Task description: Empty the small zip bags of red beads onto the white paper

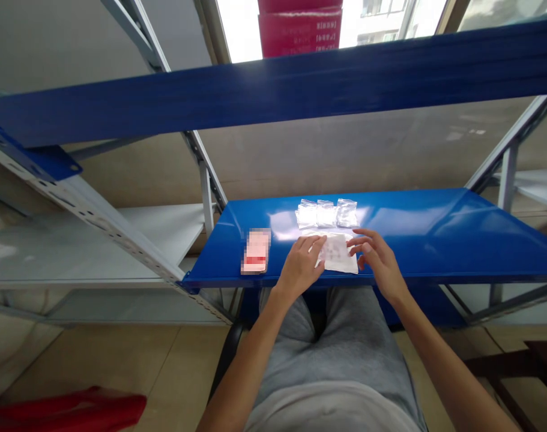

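A flat white packet or sheet (340, 259) with small faint marks lies near the front edge of the blue shelf. My left hand (302, 263) rests on its left side, fingers stretched out and the thumb apart. Over its right edge is my right hand (377, 259), open with its fingers spread and slightly bent; whether the fingertips touch it I cannot tell. Just behind lie three shiny clear zip bags in a row: a left bag (307, 214), a middle bag (326, 214) and a right bag (347, 213). Their contents are washed out by glare.
To the left lies a pink phone-shaped item (256, 249), blurred out. The blue shelf (430, 234) reflects window light. A blue beam (273, 90) crosses above it, with a red box (300, 30) behind. A slotted grey post (115, 222) stands at the left.
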